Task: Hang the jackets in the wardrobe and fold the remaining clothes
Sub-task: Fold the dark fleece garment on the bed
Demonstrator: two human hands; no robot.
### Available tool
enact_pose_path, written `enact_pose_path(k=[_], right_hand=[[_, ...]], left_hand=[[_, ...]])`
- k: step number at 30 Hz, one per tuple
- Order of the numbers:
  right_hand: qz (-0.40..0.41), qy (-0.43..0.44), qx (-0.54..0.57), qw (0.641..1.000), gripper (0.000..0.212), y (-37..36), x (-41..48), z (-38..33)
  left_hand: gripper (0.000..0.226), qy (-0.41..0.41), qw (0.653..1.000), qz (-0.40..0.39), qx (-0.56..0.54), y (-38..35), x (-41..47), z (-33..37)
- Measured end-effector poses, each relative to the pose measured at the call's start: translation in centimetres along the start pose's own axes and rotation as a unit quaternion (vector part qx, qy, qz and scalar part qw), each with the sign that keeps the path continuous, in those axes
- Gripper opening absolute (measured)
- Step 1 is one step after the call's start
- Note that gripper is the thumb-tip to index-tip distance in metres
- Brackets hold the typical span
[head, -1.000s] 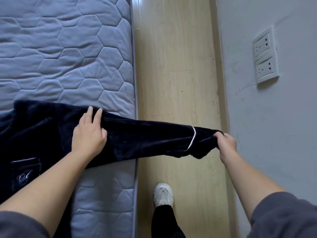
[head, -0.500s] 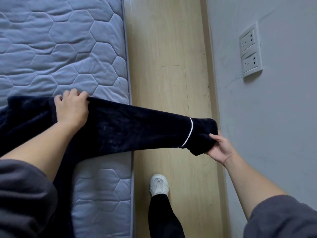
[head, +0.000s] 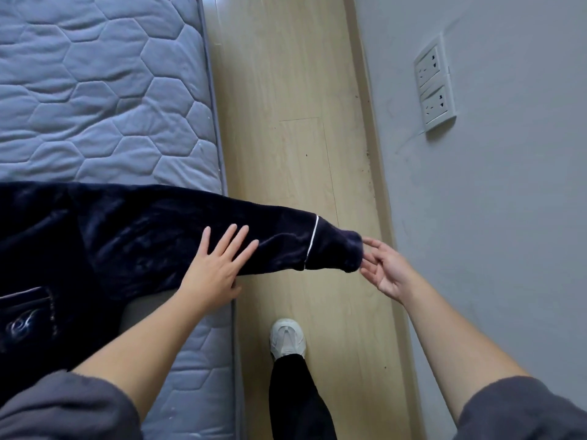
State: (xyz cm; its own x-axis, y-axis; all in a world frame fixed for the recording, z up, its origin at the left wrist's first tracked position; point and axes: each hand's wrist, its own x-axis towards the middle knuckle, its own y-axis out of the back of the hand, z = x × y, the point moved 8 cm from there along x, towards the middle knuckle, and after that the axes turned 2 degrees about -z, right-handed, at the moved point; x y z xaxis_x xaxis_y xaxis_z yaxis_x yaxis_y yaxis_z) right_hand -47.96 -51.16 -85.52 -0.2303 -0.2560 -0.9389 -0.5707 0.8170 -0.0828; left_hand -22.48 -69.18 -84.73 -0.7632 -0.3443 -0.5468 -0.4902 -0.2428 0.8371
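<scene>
- A dark navy fleece garment [head: 127, 236] lies across the lower part of a grey quilted mattress [head: 95, 106], its body running off the left edge of the view.
- A chest pocket [head: 25, 315] with pale embroidery shows at the lower left of the garment.
- 1 sleeve [head: 279, 246] stretches to the right, past the mattress edge and out over the pale wooden floor [head: 286, 122].
- The sleeve ends in a cuff [head: 336, 249] set off by a thin line of white piping [head: 313, 239].
- The left hand [head: 216, 268] lies flat on the sleeve at the mattress edge, fingers straight and spread, palm down.
- The right hand [head: 386, 269] is at the cuff's end, palm turned towards it, fingers loose and apart; the fingertips [head: 367, 242] meet the fabric, but a real pinch cannot be made out.
- The 2 hands are well apart, with the outer half of the sleeve between them.
- Both forearms are bare, with grey sleeves pushed up near the elbows.
- A white shoe [head: 287, 338] and a black trouser leg [head: 295, 398] stand on the floor just beside the mattress.
- 2 white sockets [head: 433, 87] sit one above the other on the grey wall [head: 508, 217] at the right.
</scene>
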Motion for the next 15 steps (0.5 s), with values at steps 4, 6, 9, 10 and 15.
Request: enact_pose_path(k=[4,6,9,10,15], right_hand=[[0.022,-0.052,-0.146,0.988,0.024,-0.3,1.1,2.7],[0.027,-0.072,-0.197,0.977,0.020,-1.3,1.8,4.7],[-0.003,-0.104,-0.238,0.966,0.018,-4.4,2.9,8.5],[-0.019,-0.116,-0.238,0.964,0.020,-5.9,3.3,9.9],[-0.101,-0.209,-0.130,0.964,0.042,-13.9,5.1,17.3]], left_hand=[[0.091,0.073,0.996,-0.014,0.046,-1.2,0.5,-2.2],[0.093,0.067,0.996,-0.020,0.063,-1.7,0.5,-2.5],[0.090,0.037,0.997,0.001,0.062,-1.3,0.2,-2.0],[0.090,0.030,0.998,0.017,0.055,-1.2,-0.1,-2.1],[0.084,0.038,0.996,0.069,0.034,-2.3,-1.1,-3.4]])
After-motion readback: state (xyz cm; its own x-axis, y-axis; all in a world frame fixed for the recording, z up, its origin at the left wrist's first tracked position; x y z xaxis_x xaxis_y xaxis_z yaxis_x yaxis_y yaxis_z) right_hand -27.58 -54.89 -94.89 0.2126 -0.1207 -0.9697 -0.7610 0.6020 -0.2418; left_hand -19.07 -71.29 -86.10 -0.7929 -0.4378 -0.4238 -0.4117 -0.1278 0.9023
